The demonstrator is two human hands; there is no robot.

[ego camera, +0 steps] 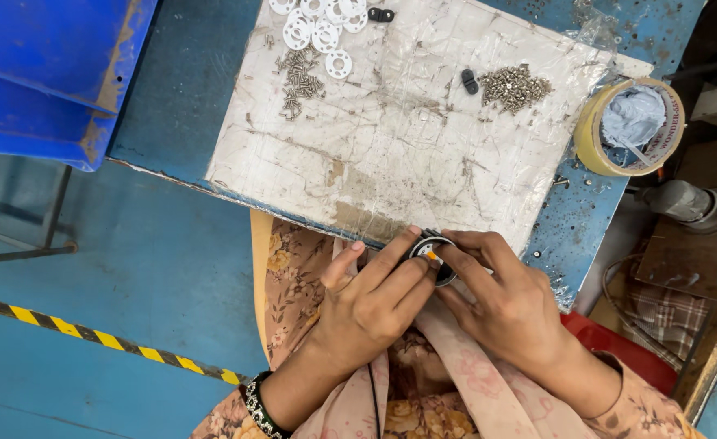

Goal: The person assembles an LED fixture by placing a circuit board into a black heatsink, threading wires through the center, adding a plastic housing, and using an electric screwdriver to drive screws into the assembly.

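Note:
My left hand (pixel 371 305) and my right hand (pixel 501 301) meet over my lap, just below the near edge of the worn white work board (pixel 399 146). Between their fingertips they pinch a small round black part (pixel 432 254) with a white and orange centre. Most of that part is covered by my fingers. A beaded bracelet (pixel 257 406) is on my left wrist.
On the board lie white plastic discs (pixel 318 28), a pile of small screws (pixel 300 81), a second screw pile (pixel 514 85) and two small black clips (pixel 469 80). A tape roll (pixel 631 126) holding crumpled paper sits at the right. A blue bin (pixel 49 73) is at the left.

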